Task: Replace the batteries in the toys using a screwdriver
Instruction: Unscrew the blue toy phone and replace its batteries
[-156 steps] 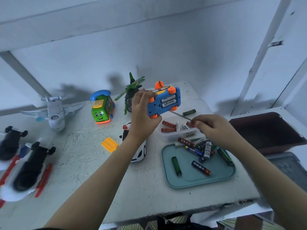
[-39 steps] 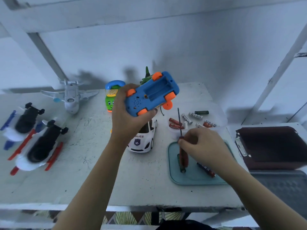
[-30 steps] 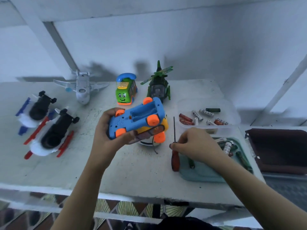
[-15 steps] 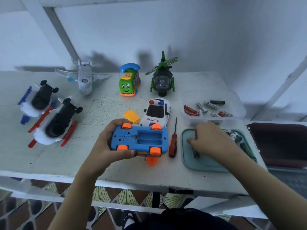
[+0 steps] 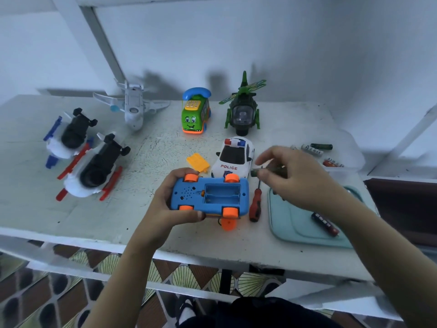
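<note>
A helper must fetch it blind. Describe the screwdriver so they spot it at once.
On the white table, find the teal tray near the front right edge. The screwdriver lies on the table just left of it, beside the blue toy car in the left hand. Its red handle and thin shaft set it apart from the stubby batteries nearby.

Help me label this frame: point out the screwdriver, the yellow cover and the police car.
screwdriver (image 5: pixel 255 206): head view, red handle.
yellow cover (image 5: pixel 198 162): head view, middle of its face.
police car (image 5: pixel 234 157): head view, windshield.
</note>
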A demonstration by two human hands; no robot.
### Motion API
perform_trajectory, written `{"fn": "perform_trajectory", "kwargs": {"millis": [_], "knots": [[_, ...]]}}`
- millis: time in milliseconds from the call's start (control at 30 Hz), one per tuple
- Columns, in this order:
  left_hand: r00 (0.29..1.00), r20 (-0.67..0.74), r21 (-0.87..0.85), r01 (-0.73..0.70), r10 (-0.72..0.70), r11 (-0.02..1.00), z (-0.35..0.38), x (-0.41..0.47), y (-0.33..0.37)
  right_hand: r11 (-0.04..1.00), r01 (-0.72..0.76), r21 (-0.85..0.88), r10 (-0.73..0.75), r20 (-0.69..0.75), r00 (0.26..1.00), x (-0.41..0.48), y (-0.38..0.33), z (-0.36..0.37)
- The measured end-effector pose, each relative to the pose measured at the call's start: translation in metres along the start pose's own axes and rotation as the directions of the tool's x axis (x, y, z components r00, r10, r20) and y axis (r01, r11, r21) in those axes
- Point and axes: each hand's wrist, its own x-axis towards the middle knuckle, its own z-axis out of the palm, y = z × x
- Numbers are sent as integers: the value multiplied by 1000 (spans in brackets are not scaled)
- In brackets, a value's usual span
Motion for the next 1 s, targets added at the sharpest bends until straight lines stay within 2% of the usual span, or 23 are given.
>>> {"fn": "perform_trajectory", "kwargs": {"millis": [67,133,300,433,600,767,867,1000], "knots": [[1000,-19,-16,-5,5,1000,1,-2,-1,985,90,147,-85,-39,996,0,-6,5],[1000,-23,-8,-19,19,1000,2,-3,0,963,161,217,-155,-46,987,-2,-13,13],[998,-28,32,-51,51,998,3,-4,4,963,270,1,-269,-71,961,-10,-10,36],[998,-26,64,-64,66,996,5,-5,7,955,293,-39,-295,-146,944,-17,-4,44],[997,-24,78,-76,78,994,6,-6,8,916,363,-170,-398,-291,870,-24,6,55],[997,-21,90,-70,72,994,5,-6,8,813,446,-373,-565,-326,758,-25,18,58],[997,-28,93,-64,67,994,5,-6,8,803,474,-362,-589,-363,722,-27,20,62],[998,-30,97,-59,62,993,4,-7,9,841,461,-283,-541,-433,721,-29,20,66]]}}
